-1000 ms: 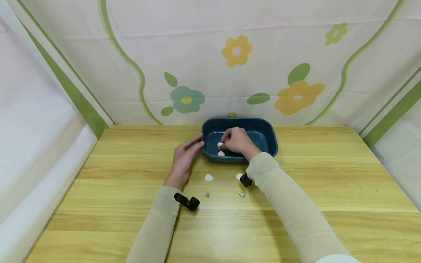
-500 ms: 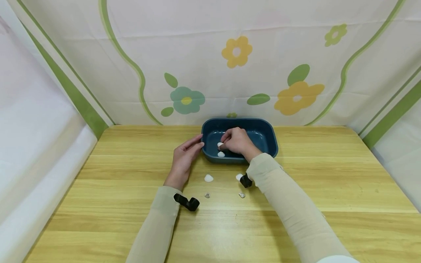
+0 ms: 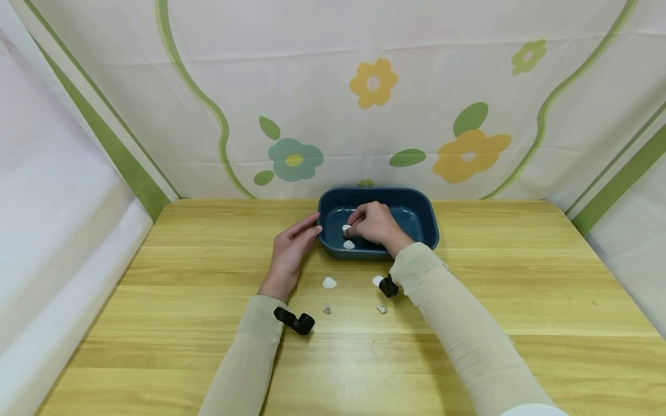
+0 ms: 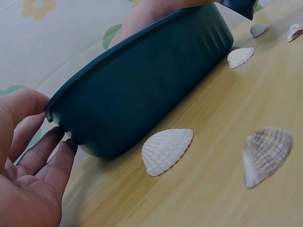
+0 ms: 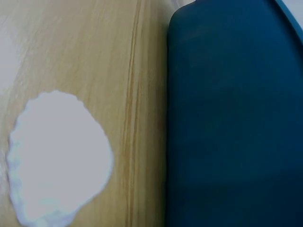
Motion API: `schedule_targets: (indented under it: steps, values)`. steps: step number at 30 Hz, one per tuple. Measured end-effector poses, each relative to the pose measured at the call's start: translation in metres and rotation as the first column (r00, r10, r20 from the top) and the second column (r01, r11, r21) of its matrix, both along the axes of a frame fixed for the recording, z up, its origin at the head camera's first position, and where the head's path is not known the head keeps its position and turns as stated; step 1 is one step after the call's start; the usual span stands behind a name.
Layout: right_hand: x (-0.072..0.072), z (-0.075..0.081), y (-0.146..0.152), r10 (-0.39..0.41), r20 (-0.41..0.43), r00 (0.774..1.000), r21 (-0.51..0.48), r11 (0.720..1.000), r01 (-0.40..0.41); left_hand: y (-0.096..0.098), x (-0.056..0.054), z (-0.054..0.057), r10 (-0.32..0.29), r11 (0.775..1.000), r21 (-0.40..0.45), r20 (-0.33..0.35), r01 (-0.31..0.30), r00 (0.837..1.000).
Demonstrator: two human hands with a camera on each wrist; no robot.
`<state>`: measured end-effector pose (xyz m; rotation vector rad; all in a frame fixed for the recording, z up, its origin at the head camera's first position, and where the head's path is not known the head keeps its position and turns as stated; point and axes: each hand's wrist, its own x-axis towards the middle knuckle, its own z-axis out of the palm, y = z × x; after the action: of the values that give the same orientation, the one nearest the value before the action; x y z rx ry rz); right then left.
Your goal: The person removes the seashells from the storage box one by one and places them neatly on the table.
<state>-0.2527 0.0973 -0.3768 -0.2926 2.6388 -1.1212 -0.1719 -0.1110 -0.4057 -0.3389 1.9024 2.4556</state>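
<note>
My right hand [image 3: 373, 222] reaches over the near rim into a dark blue basin [image 3: 416, 214], pinching a white seashell [image 3: 346, 229] between thumb and fingers at the basin's left part. Just in front of it, another white shell [image 3: 349, 245] lies in the basin. Outside the left end is my left hand [image 3: 289, 254], its extended fingers [image 4: 40, 151] touching the wall and rim. On the table before the basin lie a white ribbed shell [image 4: 168, 151], a striped grey-brown shell [image 4: 268, 156] and a second white shell [image 5: 57, 161]. The right hand is hidden in its own wrist view.
A small mottled shell [image 3: 382, 309] and a grey shell [image 4: 259, 30] lie toward the right on the wooden table [image 3: 182, 323]. Behind the basin hangs a white flower-printed cloth [image 3: 333, 98]. Black wrist devices [image 3: 299, 320] stick out from both sleeves.
Both hands hold nearly the same pose at the basin; the right still pinches the shell. The whole head view has shifted very slightly.
</note>
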Motion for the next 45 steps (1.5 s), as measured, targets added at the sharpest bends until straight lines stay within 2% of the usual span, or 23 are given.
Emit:
schedule_targets:
  steps: [12, 22, 28, 33, 39, 45]
  values:
    - [0.004, 0.004, 0.004, -0.036, 0.015, 0.999, -0.066, 0.997, 0.037, 0.002, 0.001, 0.003, -0.010, 1.000, -0.006, 0.011, 0.010, 1.000]
    - [0.004, 0.011, 0.010, -0.058, -0.014, 0.998, -0.146, 0.988, 0.055, 0.007, 0.002, 0.003, -0.010, 1.000, -0.010, 0.000, 0.010, 1.000]
    - [0.005, 0.029, 0.016, -0.102, -0.055, 0.993, -0.231, 0.969, 0.087, 0.009, 0.003, 0.003, 0.000, 1.000, -0.028, 0.002, 0.000, 1.000]
    - [0.015, 0.049, 0.025, -0.091, -0.062, 0.994, -0.272, 0.960, 0.071, 0.007, 0.004, 0.002, 0.010, 1.000, -0.024, 0.011, -0.010, 1.000]
    - [0.028, 0.065, 0.035, -0.064, -0.096, 0.993, -0.263, 0.964, 0.037, 0.005, 0.004, 0.002, 0.015, 1.000, -0.016, 0.012, -0.015, 1.000]
    - [0.036, 0.072, 0.037, -0.028, -0.124, 0.992, -0.254, 0.967, -0.005, 0.004, 0.003, 0.003, 0.009, 1.000, -0.017, 0.010, -0.009, 1.000]
